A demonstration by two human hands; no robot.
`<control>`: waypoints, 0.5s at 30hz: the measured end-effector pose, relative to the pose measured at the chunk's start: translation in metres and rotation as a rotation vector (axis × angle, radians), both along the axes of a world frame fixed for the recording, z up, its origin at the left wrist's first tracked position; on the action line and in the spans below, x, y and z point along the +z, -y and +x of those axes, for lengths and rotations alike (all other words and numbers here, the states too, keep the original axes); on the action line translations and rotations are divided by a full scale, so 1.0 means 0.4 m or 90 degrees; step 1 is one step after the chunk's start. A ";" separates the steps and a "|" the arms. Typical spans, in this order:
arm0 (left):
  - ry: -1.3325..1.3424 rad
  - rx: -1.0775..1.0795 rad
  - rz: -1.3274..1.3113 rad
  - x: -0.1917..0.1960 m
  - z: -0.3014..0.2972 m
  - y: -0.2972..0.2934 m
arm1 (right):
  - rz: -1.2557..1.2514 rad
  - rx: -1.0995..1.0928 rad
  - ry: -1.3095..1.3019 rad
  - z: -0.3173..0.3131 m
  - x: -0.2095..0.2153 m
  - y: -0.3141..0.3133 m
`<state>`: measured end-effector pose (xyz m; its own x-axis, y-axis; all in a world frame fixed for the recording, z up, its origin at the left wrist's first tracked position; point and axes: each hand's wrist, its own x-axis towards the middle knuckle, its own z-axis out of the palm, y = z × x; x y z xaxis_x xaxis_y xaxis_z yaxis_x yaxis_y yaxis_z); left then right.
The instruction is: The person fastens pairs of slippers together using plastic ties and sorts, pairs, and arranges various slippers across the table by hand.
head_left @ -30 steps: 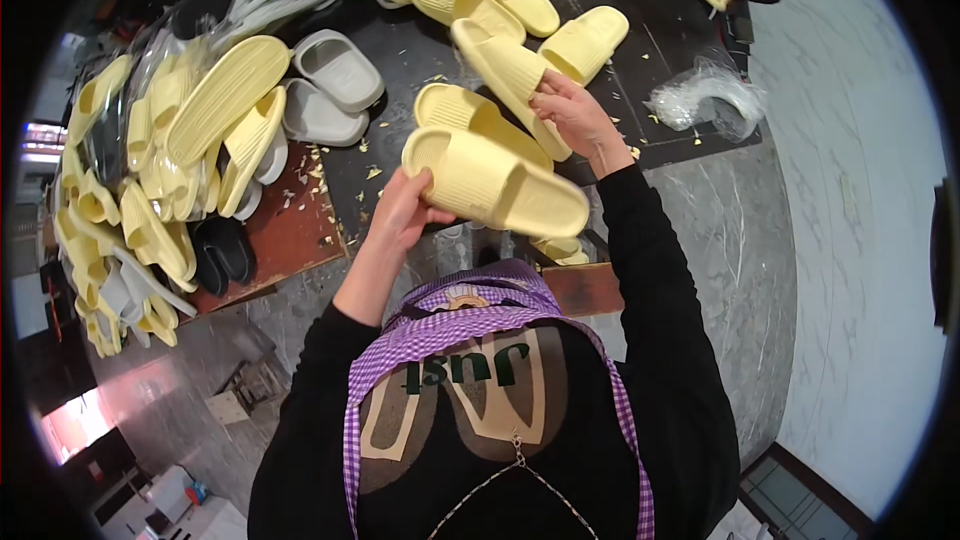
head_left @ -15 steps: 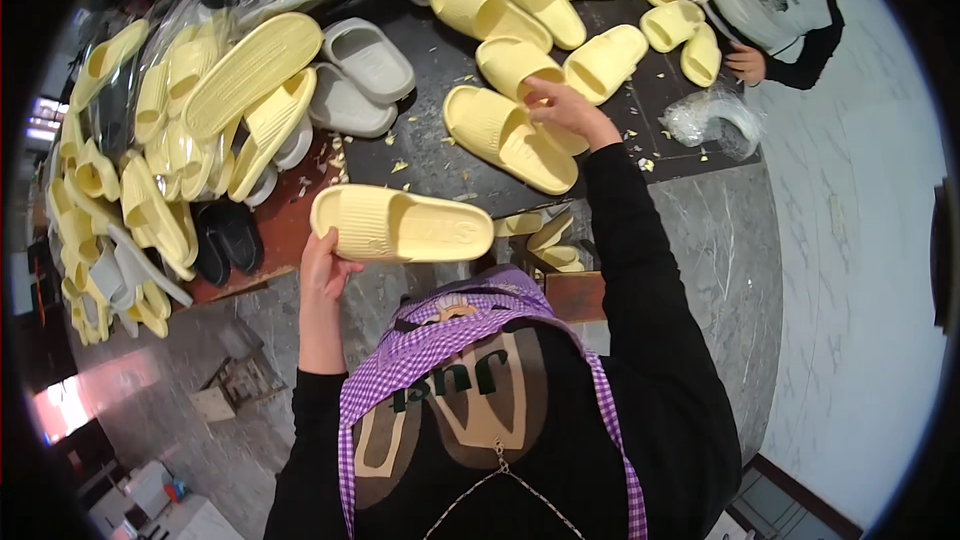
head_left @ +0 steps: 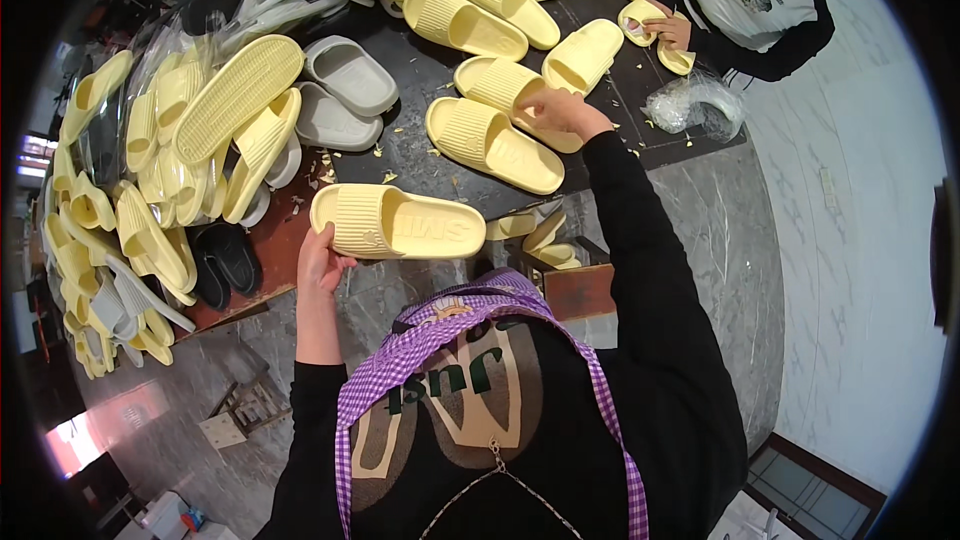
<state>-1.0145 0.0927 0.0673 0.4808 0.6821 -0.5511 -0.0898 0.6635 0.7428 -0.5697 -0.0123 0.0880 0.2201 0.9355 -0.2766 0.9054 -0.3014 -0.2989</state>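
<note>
Your left hand [head_left: 322,262] grips a yellow slide sandal [head_left: 398,223] by its ribbed end, the sandal stretching rightward from your fingers, clear of the dark table [head_left: 420,155]. Your right hand [head_left: 560,110] reaches out, fingers closed on the edge of another yellow sandal [head_left: 505,98] lying there, a third one [head_left: 492,143] just below it.

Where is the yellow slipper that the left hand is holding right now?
In the head view, the yellow slipper sits left of centre, held sideways in the left hand above the purple checked apron, just nearer than the slippers lying on the dark table.
</note>
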 end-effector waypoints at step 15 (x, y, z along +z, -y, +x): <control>-0.009 -0.040 -0.069 -0.053 0.059 -0.045 | 0.463 -0.133 0.078 -0.019 0.003 0.057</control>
<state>-0.9909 0.1109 0.0462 0.5124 0.5871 -0.6267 -0.0349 0.7434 0.6679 -0.5772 -0.0350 0.0893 0.4018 0.8082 0.4306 0.8907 -0.2356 -0.3888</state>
